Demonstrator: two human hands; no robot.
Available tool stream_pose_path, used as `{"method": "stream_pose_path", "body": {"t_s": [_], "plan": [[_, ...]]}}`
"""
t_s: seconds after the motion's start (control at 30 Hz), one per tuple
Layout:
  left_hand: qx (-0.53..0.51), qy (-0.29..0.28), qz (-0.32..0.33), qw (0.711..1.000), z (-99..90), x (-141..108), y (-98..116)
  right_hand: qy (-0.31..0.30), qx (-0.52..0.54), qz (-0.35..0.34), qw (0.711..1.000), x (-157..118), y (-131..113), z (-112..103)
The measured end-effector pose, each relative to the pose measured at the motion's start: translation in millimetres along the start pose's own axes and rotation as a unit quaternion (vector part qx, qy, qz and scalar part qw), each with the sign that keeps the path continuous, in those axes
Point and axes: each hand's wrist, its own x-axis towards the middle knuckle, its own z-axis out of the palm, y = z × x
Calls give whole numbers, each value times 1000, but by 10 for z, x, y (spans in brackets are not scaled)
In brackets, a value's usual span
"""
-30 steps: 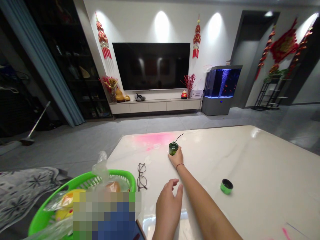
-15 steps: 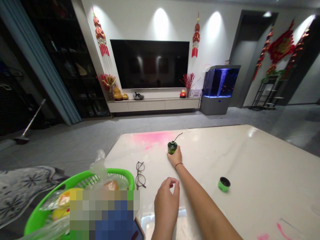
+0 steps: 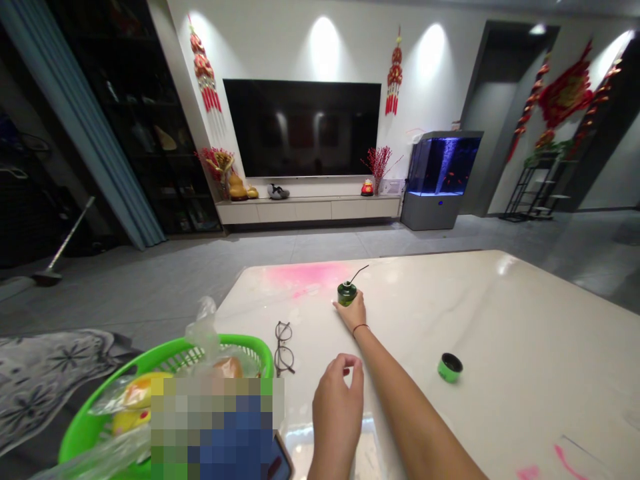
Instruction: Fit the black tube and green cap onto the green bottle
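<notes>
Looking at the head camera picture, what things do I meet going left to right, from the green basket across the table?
Green plastic basket → eyeglasses → small dark green bottle with a thin black wire → round green cap

We see a glossy, smooth white desk under a dark green bottle with a faint sheen, a bright green plastic basket holding thin, clear plastic bags, thin metal-framed glasses, and a matt grey tiled floor beyond.
</notes>
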Motion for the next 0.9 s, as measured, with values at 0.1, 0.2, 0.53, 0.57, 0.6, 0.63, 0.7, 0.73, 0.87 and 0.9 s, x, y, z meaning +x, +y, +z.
{"method": "stream_pose_path", "body": {"t_s": [0.1,0.2,0.53,0.57,0.6,0.63,0.7,0.73,0.87,0.9], "plan": [[-1,0,2,1000,-8,-5,19,14,2,-15,1000,5,-10,-3],[4,-9,6,1000,22,9,23,39,-14,-8,999,8,-11,1],[27,-26,12,999,121,37,2,65,-56,14,996,18,-12,-24],[28,-26,12,999,120,36,3,65,-57,10,996,19,-12,-27],[28,-27,13,999,120,35,5,65,-57,4,996,19,-11,-30],[28,-28,14,999,121,35,7,65,-56,-1,996,19,-11,-32],[28,-29,16,999,128,32,11,64,-56,-6,996,17,-14,-35],[27,-29,16,999,133,29,13,64,-59,-6,996,13,-17,-36],[18,-28,17,999,153,11,22,68,-98,-2,993,-12,-40,-39],[16,-28,17,999,157,8,25,69,-108,0,992,-19,-47,-40]]}}
